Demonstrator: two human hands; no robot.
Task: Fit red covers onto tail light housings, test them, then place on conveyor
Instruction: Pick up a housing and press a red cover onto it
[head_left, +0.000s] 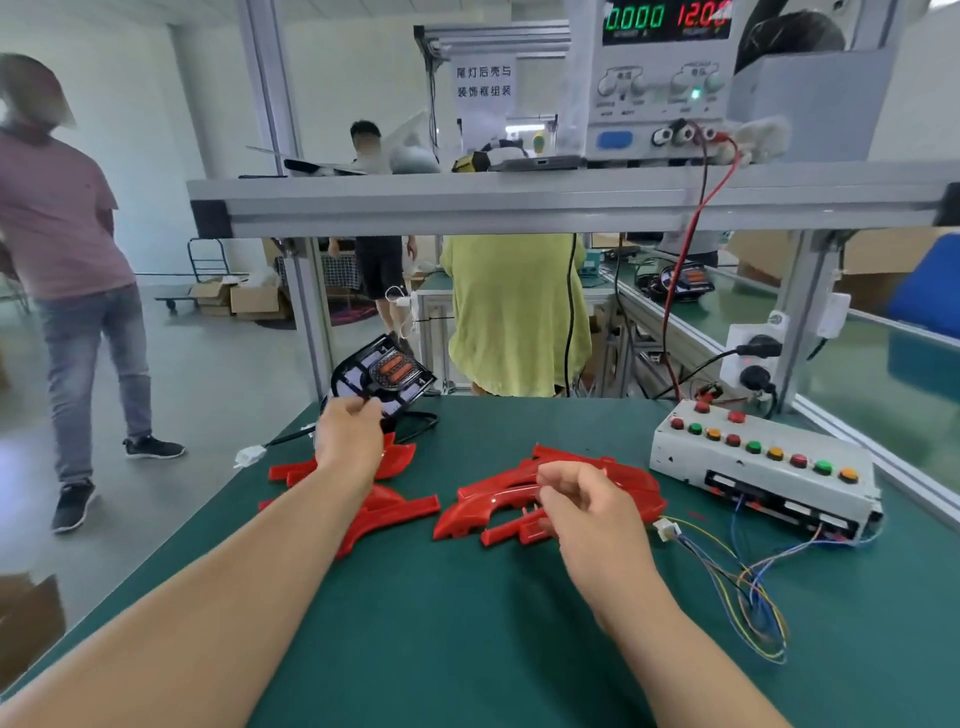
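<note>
In the head view, a green-topped workbench (441, 623) is seen from above, with both bare forearms stretched out over it. The left hand (349, 436) is closed around the near edge of a black tail light housing (384, 375), which is held lifted above the far left corner of the bench and tilted, its orange-lit insert facing the camera. A black cable with a white connector (249, 456) trails from below the housing onto the bench edge.

The right hand (587, 501) is held half curled above a pile of red covers (550, 493) in the middle of the bench; the fingertips are pinched near the top cover's rim, though motion blur leaves it unclear whether the cover is actually gripped. A second group of red covers (384, 506) lies to the left, under and beside the left forearm, partly hidden by it.

At the right of the bench a white test box (758, 467) with rows of red, green and orange buttons is set at an angle. Coloured wires (748, 587) run from its front to a small white plug (666, 531) lying just beside the right hand. On the shelf above, a power supply (660, 78) is seen with lit green and red digits, and a red lead (691, 249) hangs down from it towards the bench.
</note>
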